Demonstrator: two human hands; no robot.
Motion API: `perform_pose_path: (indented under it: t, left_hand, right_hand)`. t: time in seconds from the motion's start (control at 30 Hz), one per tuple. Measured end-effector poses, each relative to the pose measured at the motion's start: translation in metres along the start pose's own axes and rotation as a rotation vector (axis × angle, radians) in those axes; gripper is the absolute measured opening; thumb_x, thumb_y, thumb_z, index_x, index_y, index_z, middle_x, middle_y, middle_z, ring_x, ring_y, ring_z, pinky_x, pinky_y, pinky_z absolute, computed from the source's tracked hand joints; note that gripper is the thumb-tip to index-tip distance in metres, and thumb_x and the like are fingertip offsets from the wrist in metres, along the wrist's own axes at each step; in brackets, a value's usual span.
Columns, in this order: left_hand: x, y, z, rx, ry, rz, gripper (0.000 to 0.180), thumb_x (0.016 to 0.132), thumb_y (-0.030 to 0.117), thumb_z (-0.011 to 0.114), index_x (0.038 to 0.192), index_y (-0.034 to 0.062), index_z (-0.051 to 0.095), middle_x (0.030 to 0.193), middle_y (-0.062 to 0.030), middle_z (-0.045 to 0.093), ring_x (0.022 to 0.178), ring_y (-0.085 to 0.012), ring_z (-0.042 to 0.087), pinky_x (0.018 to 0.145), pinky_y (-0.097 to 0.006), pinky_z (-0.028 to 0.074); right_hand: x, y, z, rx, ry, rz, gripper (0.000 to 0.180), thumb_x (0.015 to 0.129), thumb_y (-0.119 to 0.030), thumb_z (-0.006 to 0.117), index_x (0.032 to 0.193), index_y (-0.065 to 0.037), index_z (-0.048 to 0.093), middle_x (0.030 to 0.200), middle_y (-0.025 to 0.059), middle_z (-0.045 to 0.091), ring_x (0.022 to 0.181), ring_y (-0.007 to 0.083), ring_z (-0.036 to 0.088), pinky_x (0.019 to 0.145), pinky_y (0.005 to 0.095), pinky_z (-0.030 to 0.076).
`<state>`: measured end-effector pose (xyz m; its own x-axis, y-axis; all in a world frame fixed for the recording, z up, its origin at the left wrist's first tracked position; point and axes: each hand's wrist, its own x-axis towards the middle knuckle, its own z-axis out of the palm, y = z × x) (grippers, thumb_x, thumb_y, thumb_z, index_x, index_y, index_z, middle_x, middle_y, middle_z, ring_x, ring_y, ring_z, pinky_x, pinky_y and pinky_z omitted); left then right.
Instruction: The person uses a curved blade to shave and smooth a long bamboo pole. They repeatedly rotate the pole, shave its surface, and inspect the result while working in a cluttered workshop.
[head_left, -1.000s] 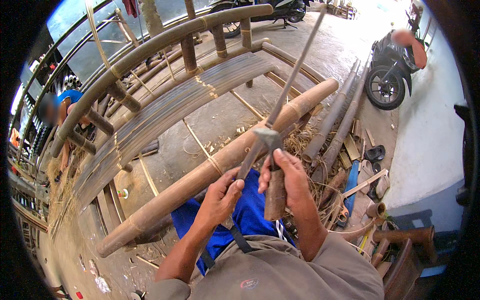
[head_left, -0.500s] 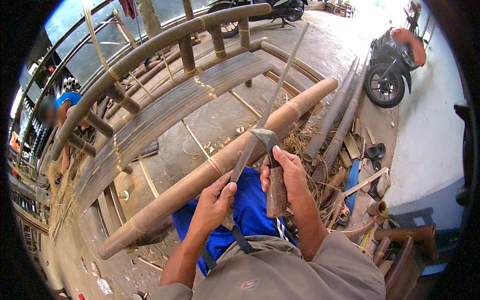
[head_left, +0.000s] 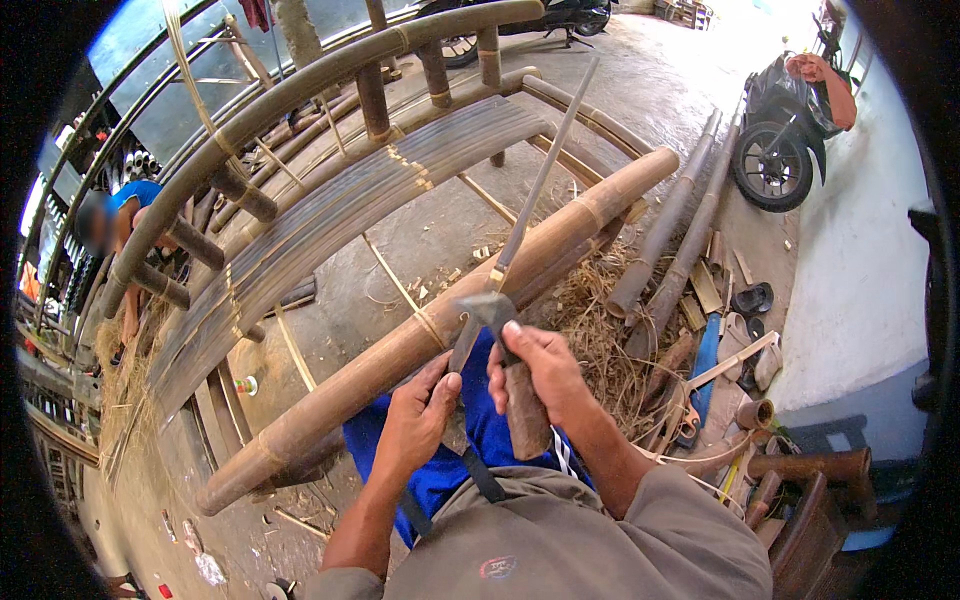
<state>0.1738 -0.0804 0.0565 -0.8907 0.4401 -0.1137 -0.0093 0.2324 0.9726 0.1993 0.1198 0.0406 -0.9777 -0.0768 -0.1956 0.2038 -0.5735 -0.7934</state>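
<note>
- Two hands show busy in my head view, each gripping something.
- At 7 o'clock, the left hand [head_left: 415,415] is wrapped round the lower end of a long flat bar [head_left: 560,135], which slants over the bamboo rail [head_left: 350,385] to its tip at 1 o'clock.
- Between 4 and 5 o'clock, the right hand [head_left: 548,375] clasps a hooked tool [head_left: 488,310] below its head; its wooden handle [head_left: 527,415] points towards 5 o'clock.
- I judge the step to be drawing tool and bar against each other; the head overlaps the bar near centre, though blur hides the exact contact.
- The next move calls for a steady bar and an even tool angle, I think, with left fingers clear.
- Against half a second ago, the tool head sits lower, nearer the left hand, and the bar's tip has shifted slightly anticlockwise.
</note>
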Motion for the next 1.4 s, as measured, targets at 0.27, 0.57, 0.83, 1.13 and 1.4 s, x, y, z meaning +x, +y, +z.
perform_pose_path:
  t: [0.27, 0.57, 0.83, 1.13, 1.4]
  left_hand:
    - [-0.008, 0.004, -0.006, -0.038, 0.009, -0.059, 0.044, 0.103, 0.031, 0.056, 0.135, 0.0013, 0.057, 0.079, 0.0050, 0.052, 0.068, -0.0057, 0.043, 0.061, -0.023, 0.038]
    - [-0.027, -0.018, -0.012, -0.080, -0.006, -0.191, 0.042, 0.102, 0.026, 0.056, 0.140, 0.0073, 0.053, 0.072, 0.0034, 0.053, 0.060, -0.0052, 0.047, 0.055, -0.023, 0.041]
    - [-0.011, -0.005, 0.005, -0.103, -0.114, 0.030, 0.029, 0.104, 0.029, 0.052, 0.114, 0.0019, 0.058, 0.076, -0.0026, 0.063, 0.063, -0.0095, 0.059, 0.054, -0.025, 0.048]
    - [0.049, 0.026, 0.011, -0.194, -0.104, 0.016, 0.028, 0.107, 0.029, 0.045, 0.114, 0.0033, 0.055, 0.072, 0.0011, 0.054, 0.056, -0.0067, 0.049, 0.048, -0.022, 0.041]
    - [0.036, 0.024, 0.011, -0.189, 0.019, 0.111, 0.032, 0.107, 0.021, 0.043, 0.129, 0.0011, 0.055, 0.091, -0.0013, 0.063, 0.075, -0.0076, 0.057, 0.065, -0.022, 0.047]
  right_hand:
    - [0.010, -0.030, 0.009, -0.098, 0.186, -0.083, 0.043, 0.103, -0.040, 0.052, 0.083, -0.003, 0.060, 0.065, 0.0075, 0.060, 0.049, 0.0173, 0.059, 0.046, 0.0323, 0.052]
    - [0.014, -0.022, -0.021, 0.011, 0.097, -0.159, 0.038, 0.106, -0.034, 0.046, 0.114, 0.001, 0.059, 0.062, 0.0087, 0.057, 0.048, 0.0204, 0.058, 0.044, 0.0358, 0.052]
    - [0.019, -0.012, 0.003, 0.144, -0.067, -0.142, 0.025, 0.106, -0.030, 0.047, 0.113, -0.007, 0.053, 0.066, 0.0081, 0.058, 0.050, 0.0184, 0.058, 0.046, 0.0335, 0.051]
    - [-0.009, -0.016, 0.004, 0.179, 0.051, -0.139, 0.037, 0.107, -0.035, 0.041, 0.099, -0.002, 0.054, 0.062, 0.0091, 0.055, 0.047, 0.0217, 0.057, 0.045, 0.0361, 0.051]
    - [-0.018, 0.000, 0.026, 0.204, -0.136, 0.173, 0.036, 0.105, -0.037, 0.047, 0.092, -0.005, 0.055, 0.062, 0.0083, 0.056, 0.048, 0.0206, 0.057, 0.047, 0.0353, 0.051]
